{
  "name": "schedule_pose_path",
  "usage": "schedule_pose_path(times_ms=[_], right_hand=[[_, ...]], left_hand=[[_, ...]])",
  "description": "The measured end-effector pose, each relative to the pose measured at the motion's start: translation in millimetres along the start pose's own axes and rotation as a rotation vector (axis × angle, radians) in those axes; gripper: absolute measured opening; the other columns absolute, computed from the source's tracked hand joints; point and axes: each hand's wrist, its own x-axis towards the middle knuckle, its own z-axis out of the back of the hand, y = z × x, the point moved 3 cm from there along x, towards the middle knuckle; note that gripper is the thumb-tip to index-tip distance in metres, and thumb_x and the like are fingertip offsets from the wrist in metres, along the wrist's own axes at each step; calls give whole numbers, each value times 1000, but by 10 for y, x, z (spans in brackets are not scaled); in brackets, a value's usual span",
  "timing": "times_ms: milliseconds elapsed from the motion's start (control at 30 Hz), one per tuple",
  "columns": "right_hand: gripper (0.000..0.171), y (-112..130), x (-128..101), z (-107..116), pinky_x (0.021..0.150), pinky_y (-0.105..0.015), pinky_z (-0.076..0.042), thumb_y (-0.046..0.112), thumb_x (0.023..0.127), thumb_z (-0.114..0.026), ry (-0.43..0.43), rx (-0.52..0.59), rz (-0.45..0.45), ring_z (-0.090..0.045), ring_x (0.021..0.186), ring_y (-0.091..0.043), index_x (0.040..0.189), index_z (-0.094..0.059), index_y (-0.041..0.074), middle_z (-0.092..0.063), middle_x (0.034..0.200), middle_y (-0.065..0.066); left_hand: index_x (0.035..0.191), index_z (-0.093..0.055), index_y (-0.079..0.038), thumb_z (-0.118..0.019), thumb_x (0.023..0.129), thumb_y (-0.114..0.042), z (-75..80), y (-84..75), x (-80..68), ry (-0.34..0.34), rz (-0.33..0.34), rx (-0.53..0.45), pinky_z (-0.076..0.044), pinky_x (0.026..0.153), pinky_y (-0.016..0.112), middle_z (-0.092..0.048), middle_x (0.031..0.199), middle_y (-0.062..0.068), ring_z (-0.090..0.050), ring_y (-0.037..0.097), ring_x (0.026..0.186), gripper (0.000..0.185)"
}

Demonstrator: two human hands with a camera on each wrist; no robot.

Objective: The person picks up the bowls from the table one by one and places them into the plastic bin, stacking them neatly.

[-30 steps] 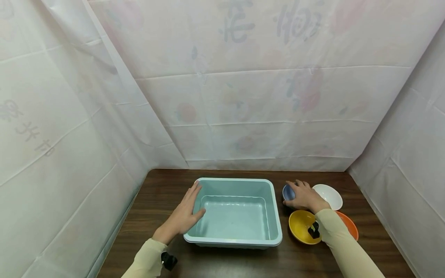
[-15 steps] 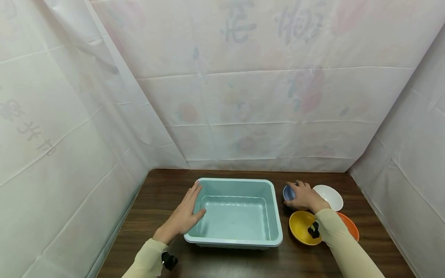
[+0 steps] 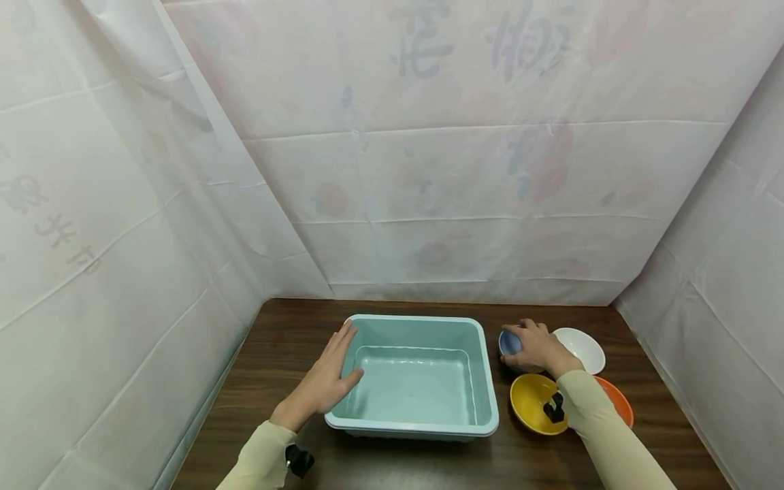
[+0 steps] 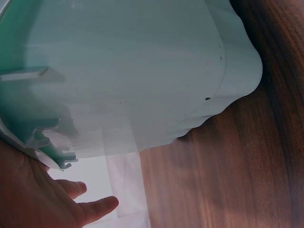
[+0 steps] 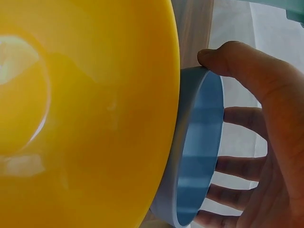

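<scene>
A pale green plastic tub [image 3: 422, 422] stands on the dark wooden table. My left hand [image 3: 327, 378] lies flat on the tub's left rim, fingers straight, thumb hooked inside; the left wrist view shows the tub wall [image 4: 142, 76] above the hand [image 4: 57, 199]. My right hand [image 3: 534, 346] covers a small blue bowl [image 3: 508, 342] just right of the tub. In the right wrist view the thumb [image 5: 237, 64] presses the blue bowl [image 5: 202, 156] at its rim and the fingers curl round its far side. A yellow bowl [image 3: 531, 400] sits right in front of it.
A white bowl [image 3: 582, 348] stands right of the blue one, and an orange bowl [image 3: 617, 401] is partly hidden under my right sleeve. White sheeting walls the table on three sides. The yellow bowl [image 5: 80, 114] fills most of the right wrist view.
Almost nothing has moved; my right hand has settled slightly more over the blue bowl, and the left hand keeps its place on the tub rim.
</scene>
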Motion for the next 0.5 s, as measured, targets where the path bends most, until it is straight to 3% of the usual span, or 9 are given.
schedule_pose_path(times_ms=[500], right_hand=[[77, 44, -18, 63, 92, -76, -46, 52, 84, -77, -34, -12, -7, -49, 119, -57, 148, -56, 14, -48, 143, -33]], left_hand=[[165, -17, -8, -61, 102, -30, 9, -8, -1, 4, 7, 1, -19, 123, 67, -2, 175, 6, -4, 39, 160, 80]])
